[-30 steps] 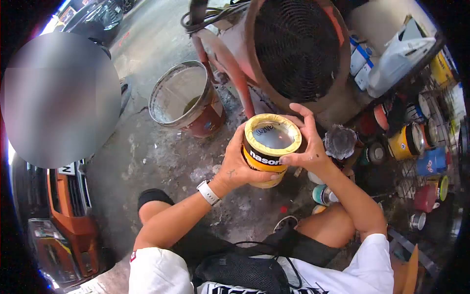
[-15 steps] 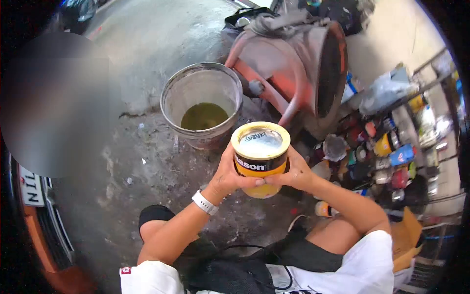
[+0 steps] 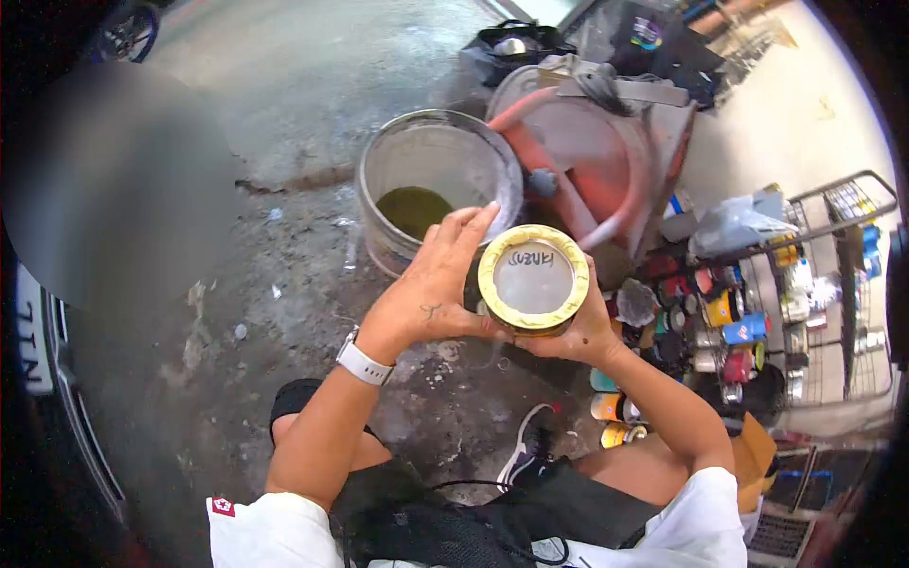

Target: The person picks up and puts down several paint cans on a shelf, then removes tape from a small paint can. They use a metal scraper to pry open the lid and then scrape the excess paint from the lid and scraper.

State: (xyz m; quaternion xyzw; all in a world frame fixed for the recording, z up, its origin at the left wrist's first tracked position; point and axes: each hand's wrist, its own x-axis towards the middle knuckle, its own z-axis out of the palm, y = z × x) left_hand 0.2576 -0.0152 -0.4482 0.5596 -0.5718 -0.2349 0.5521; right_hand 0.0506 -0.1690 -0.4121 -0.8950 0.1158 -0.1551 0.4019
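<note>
Over the floor (image 3: 284, 180), left hand (image 3: 428, 292) and right hand (image 3: 579, 333) clasp the paint can (image 3: 533, 280): rigid tin, probably heavy; grip sides.

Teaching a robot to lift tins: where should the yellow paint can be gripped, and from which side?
Its round side wall, palms from opposite sides, as the left hand and right hand now clasp the yellow paint can. The wide cylinder suits that; the flat lid likely offers no hold.

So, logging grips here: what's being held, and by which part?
A paint can: left hand against its side, right hand cupping its lower side.
</note>
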